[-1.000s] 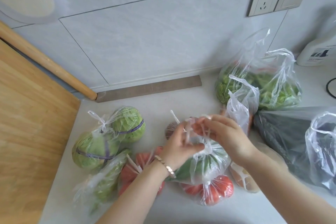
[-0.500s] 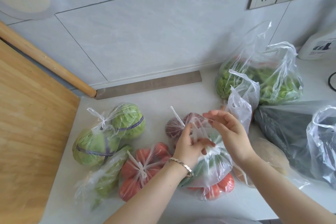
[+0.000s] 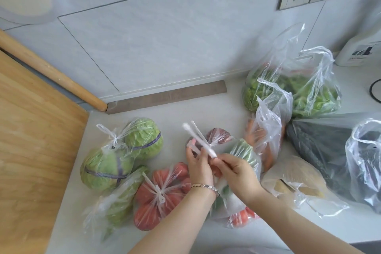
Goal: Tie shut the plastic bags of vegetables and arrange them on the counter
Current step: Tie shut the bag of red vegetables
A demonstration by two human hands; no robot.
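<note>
Working at the middle of the pale white counter [image 3: 165, 115], over a clear thin plastic bag [image 3: 242, 150] with a green striped vegetable inside. Pinching with the left hand [image 3: 199, 166] one of the two twisted white handle strips [image 3: 198, 140] of this bag, fingers curled round it, a silver bracelet [image 3: 206, 186] at the wrist. Pinching with the right hand [image 3: 237, 175] the other strip between thumb and forefinger, just right of the left hand. Holding both strips up toward the far left, close together; impossible to tell if looped into a knot.

Left of the hands, tied at the top: a clear bag of red tomatoes [image 3: 158, 194] and, farther left, a clear bag of two round green cabbages [image 3: 121, 154] with purple bands. At near left, touching both, a clear bag of long green vegetables [image 3: 119, 202]. Just behind the hands, a small bag of dark purple onions [image 3: 218, 134].

To the right, with loose handles: a clear bag of orange carrots [image 3: 266, 140], behind it a large clear bag of leafy greens [image 3: 292, 93], and at far right a bag of dark leaves [image 3: 321, 146]. Just right of the right hand, a bag of pale yellowish contents [image 3: 294, 181]. At the left edge, a light wooden board [image 3: 31, 150].
</note>
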